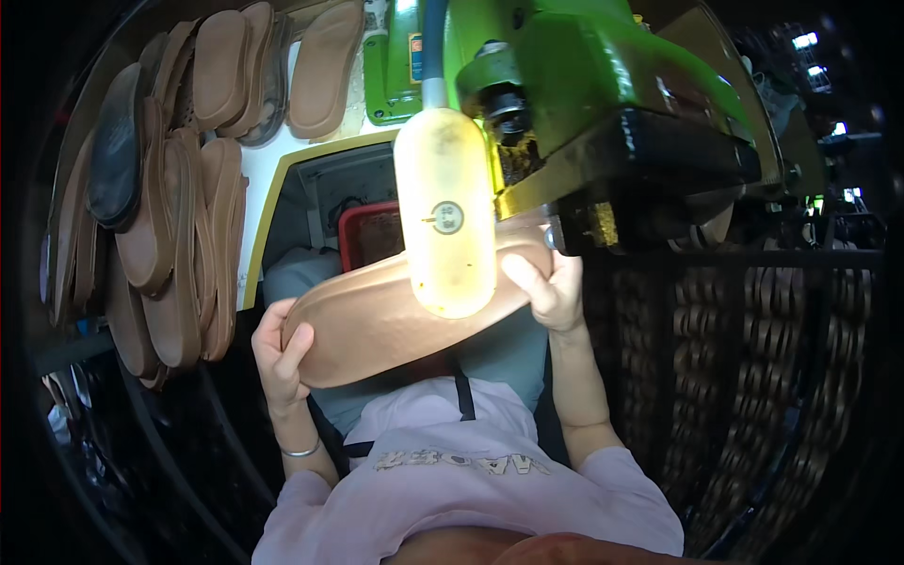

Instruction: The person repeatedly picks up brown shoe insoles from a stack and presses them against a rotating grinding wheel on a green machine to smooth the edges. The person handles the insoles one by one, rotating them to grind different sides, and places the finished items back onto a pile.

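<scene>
I hold a brown shoe sole (377, 325) flat between both hands under a green machine (584, 75). My left hand (281, 353) grips the sole's near-left end, fingers curled over its edge. My right hand (551, 287) grips the far-right end, right beside the machine's dark head (640, 202). A yellowish oval lamp cover (445, 212) hangs in front of the sole's middle and hides that part.
Several brown soles (165, 217) are stacked on a white surface at the left and top left. A red bin (372, 235) sits behind the sole. Stacks of dark soles (753, 377) behind a black rack fill the right side.
</scene>
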`<state>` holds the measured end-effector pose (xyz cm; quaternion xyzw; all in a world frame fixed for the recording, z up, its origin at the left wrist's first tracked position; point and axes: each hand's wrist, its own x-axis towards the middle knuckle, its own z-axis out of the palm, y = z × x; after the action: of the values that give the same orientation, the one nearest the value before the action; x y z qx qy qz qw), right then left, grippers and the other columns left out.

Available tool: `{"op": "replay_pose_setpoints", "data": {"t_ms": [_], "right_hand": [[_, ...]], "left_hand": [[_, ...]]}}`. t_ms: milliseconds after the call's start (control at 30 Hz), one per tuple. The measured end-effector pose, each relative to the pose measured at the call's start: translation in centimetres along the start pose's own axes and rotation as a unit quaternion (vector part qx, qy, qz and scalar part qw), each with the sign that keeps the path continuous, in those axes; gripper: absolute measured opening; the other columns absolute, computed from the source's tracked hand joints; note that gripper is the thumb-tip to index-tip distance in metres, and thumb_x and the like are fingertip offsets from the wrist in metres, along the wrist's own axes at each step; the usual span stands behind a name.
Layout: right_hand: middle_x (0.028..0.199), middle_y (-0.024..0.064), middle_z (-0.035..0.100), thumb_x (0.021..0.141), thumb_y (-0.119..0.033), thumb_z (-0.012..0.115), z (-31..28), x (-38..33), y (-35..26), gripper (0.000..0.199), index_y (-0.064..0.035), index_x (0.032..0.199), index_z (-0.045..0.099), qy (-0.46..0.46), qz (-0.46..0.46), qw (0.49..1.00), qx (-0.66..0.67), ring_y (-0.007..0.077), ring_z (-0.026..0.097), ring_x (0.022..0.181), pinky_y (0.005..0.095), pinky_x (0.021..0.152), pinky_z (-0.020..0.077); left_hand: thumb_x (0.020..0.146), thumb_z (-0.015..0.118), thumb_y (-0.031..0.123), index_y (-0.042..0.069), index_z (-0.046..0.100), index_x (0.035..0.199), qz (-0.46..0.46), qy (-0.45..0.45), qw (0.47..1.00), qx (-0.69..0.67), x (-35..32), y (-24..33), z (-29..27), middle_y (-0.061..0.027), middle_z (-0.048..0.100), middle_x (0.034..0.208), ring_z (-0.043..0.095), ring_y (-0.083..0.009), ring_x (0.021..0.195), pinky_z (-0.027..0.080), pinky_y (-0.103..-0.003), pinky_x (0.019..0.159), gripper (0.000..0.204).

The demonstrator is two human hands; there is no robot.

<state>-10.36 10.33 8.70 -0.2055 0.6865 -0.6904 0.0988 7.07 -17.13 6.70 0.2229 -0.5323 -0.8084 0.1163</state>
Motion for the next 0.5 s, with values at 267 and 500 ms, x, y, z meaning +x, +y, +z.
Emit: {"op": "replay_pose_setpoints", "data": {"t_ms": [267, 500], "right_hand": [[0.103, 0.0105, 0.063, 0.081, -0.007, 0.070, 1.0, 0.5, -0.3, 0.035, 0.0065, 0.110, 0.054, -0.048, 0.035, 0.998, -0.013, 0.0136, 0.060, 0.095, 0.0273, 0.087, 0.0465], [0.102, 0.0059, 0.060, 0.087, -0.008, 0.065, -2.5, 0.6, 0.0, 0.028, 0.0023, 0.110, 0.052, 0.100, -0.043, 0.993, 0.035, 0.0108, 0.055, 0.091, 0.0255, 0.085, 0.0433]], "left_hand": [[0.081, 0.071, 0.006, 0.000, 0.056, 0.096, -0.111, -0.094, 0.988, 0.051, -4.7, -3.6, -0.7, -0.0064, 0.064, 0.093, 0.060, -0.0104, 0.085, 0.047, -0.024, 0.076, 0.022], [0.073, 0.077, 0.009, 0.000, 0.063, 0.086, 0.225, -0.041, 0.911, 0.343, 1.6, 0.0, 8.6, -0.0142, 0.067, 0.077, 0.067, -0.0263, 0.067, 0.051, -0.031, 0.061, 0.021]]}}
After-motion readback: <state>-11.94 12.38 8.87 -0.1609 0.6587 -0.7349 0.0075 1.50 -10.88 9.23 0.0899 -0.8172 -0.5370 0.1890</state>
